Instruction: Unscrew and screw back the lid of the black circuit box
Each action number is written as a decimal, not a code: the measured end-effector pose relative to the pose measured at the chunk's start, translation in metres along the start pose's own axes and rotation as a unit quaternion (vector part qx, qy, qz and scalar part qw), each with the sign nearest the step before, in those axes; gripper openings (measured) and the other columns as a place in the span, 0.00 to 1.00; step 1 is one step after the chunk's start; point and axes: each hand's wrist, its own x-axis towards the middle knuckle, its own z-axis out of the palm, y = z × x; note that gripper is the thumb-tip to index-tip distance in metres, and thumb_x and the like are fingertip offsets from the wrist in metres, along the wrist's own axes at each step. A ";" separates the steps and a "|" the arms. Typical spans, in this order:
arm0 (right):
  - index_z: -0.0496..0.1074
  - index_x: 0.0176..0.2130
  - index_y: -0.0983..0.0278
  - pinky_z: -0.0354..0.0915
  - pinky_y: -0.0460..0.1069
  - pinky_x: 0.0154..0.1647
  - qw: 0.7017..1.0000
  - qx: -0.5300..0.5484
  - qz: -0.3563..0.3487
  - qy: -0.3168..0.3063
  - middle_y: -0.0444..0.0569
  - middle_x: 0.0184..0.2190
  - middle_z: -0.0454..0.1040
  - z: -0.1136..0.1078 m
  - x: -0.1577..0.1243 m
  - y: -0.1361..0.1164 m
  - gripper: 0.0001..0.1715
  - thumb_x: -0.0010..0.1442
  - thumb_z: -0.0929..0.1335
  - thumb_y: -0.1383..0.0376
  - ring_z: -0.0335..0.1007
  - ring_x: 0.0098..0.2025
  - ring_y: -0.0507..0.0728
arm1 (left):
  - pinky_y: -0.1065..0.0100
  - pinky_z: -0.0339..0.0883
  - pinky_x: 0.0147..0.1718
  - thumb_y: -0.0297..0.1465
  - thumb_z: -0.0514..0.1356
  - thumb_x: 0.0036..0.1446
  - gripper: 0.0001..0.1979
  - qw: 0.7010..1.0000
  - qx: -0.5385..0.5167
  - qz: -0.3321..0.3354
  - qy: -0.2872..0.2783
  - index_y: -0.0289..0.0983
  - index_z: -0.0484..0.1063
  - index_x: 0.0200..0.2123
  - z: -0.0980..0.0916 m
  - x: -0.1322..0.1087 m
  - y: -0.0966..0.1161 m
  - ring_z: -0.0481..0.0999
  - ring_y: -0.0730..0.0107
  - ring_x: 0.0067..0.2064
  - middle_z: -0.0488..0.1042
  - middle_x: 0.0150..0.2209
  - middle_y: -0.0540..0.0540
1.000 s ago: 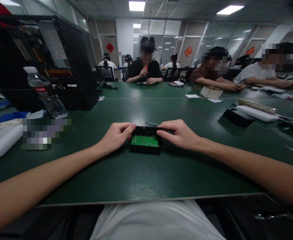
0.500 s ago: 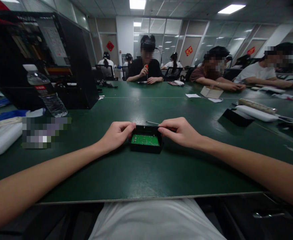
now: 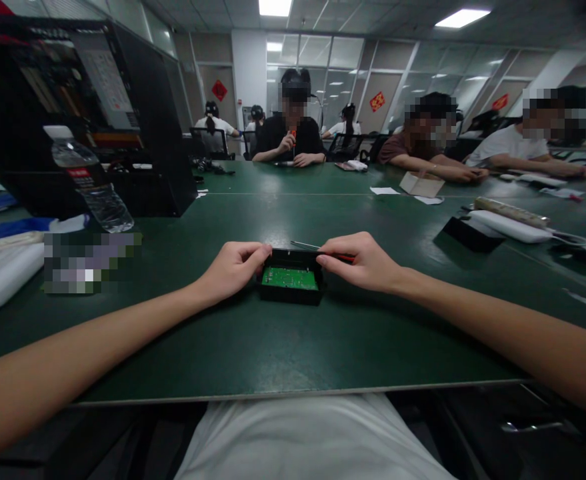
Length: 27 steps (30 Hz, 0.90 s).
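Note:
A black open box (image 3: 291, 295) rests on the green table (image 3: 273, 353) in front of me, with a green circuit board (image 3: 290, 278) inside it. My left hand (image 3: 237, 267) is closed on the box's left side, thumb at the upper left corner. My right hand (image 3: 360, 262) is closed round a screwdriver and touches the box's upper right corner. The screwdriver's thin metal shaft (image 3: 303, 245) points left behind the box's far wall; part of its red and black handle shows between my fingers.
A water bottle (image 3: 93, 180) stands at the left before a black cabinet (image 3: 157, 120). White packages lie at the far left. To the right are a black box (image 3: 470, 235) and a white object (image 3: 510, 227). Several people sit beyond, one opposite holding an orange-handled tool.
The view has shifted very slightly. Both hands keep their hold, and a little more of the screwdriver's handle shows in my right hand.

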 end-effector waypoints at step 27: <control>0.74 0.30 0.66 0.58 0.46 0.30 0.999 -0.010 -0.027 -0.017 0.46 0.25 0.73 -0.001 -0.001 0.003 0.19 0.70 0.64 0.60 0.66 0.26 0.49 | 0.71 0.59 0.28 0.43 0.51 0.69 0.23 1.000 -0.005 0.000 0.000 0.36 0.67 0.24 0.000 0.000 -0.002 0.65 0.73 0.26 0.66 0.23 0.51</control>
